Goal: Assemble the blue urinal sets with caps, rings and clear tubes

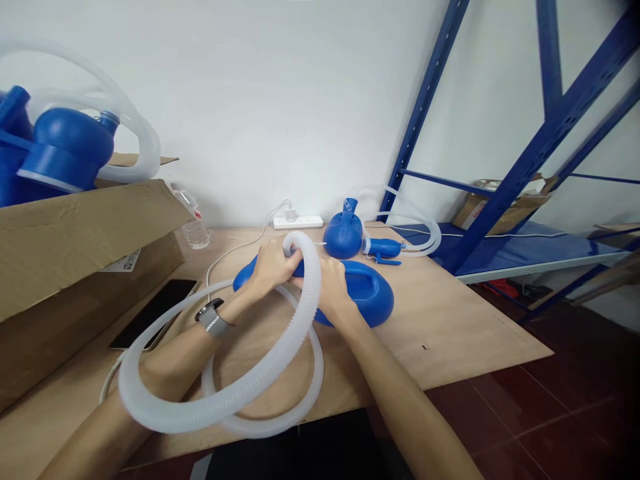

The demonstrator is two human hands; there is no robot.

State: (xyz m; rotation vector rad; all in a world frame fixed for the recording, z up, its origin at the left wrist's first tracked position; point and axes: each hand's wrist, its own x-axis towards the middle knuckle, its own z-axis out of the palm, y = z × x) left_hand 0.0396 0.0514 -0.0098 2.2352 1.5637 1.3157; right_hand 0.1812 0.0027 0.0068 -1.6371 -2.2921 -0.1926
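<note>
A blue plastic urinal bottle (373,293) with a moulded handle lies on its side on the table before me. My left hand (276,264), wearing a watch at the wrist, is closed at the end of a translucent corrugated hose (270,367). From there the hose arches up and hangs in wide loops over my left forearm. My right hand (330,283) is wrapped over the middle of the bottle, beside the left. The joint between hose and bottle is hidden behind my fingers.
Behind stand another blue bottle (343,233) and a smaller blue piece (384,249) with a coiled hose. A carton (90,240) of blue bottles, a phone (155,313) and a water bottle (195,223) are left. A power strip (300,222) lies by the wall; blue shelving (500,193) is right.
</note>
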